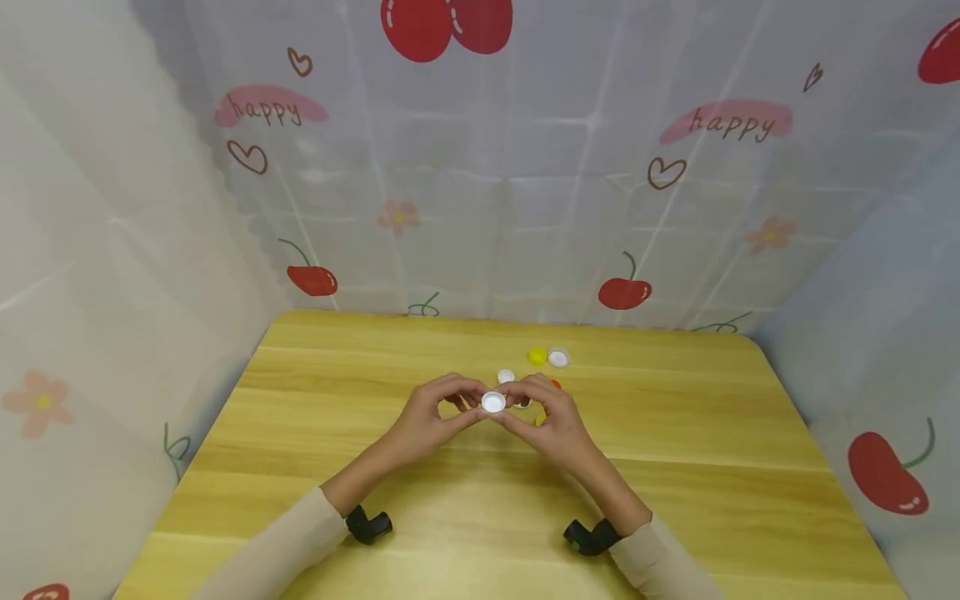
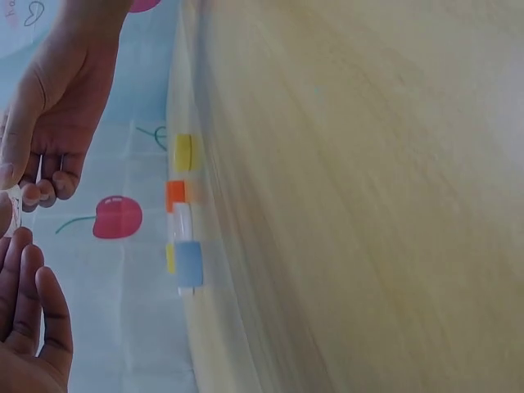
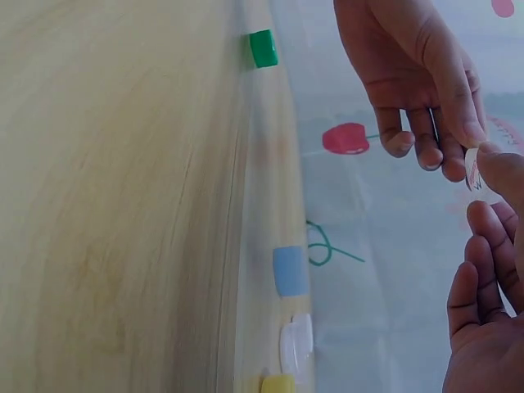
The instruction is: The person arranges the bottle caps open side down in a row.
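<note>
Table (image 1: 690, 417): wide wood surface to left and right of the held cap (image 1: 492, 402); far edge well beyond it, near a cherry-print curtain (image 1: 495, 183). Yellow cap (image 1: 537, 356) and upturned white lid (image 1: 558, 358) sit side by side, beyond the held cap and right of it; orange cap (image 1: 556, 384), partly hidden, lies nearer on that side.

Held cap: raised above the table, white, round, rimmed, hollow face towards the head camera; reddish marks on its outside.

Grip: left hand (image 1: 438, 414) and right hand (image 1: 553, 417) pinch its opposite sides, thumbs nearer the body.
</note>
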`<action>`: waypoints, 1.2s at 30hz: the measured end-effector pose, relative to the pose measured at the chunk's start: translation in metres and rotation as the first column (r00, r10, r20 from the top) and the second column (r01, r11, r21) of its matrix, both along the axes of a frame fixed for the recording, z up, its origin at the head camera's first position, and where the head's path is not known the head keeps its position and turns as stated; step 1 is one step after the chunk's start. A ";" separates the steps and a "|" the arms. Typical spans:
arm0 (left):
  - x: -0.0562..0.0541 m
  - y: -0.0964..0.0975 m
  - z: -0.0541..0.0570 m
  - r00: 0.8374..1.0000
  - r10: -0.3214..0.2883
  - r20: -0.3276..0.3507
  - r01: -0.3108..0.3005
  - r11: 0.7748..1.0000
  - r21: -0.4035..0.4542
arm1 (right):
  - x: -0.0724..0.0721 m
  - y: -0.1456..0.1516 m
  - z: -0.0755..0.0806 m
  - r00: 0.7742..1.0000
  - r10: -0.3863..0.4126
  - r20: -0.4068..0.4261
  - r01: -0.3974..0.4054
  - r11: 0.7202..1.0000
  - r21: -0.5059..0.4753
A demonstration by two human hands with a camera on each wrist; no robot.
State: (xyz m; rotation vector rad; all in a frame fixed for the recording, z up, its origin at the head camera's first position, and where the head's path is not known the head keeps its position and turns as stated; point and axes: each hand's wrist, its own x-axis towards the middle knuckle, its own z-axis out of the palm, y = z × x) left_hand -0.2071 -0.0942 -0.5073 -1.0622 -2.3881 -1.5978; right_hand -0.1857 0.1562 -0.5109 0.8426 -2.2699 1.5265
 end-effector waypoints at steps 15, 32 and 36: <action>0.011 0.012 0.003 0.997 -0.033 0.077 0.030 0.999 0.032 | 0.010 0.014 0.000 1.000 0.026 0.006 -0.026 1.000 -0.016; 0.001 0.009 0.005 0.765 -0.172 0.621 0.065 0.980 0.190 | 0.009 0.017 -0.001 0.998 0.060 -0.007 -0.059 0.998 0.020; -0.002 0.007 0.004 0.720 -0.194 0.666 0.092 0.978 0.186 | 0.010 0.016 -0.001 0.998 0.067 -0.015 -0.066 0.997 0.030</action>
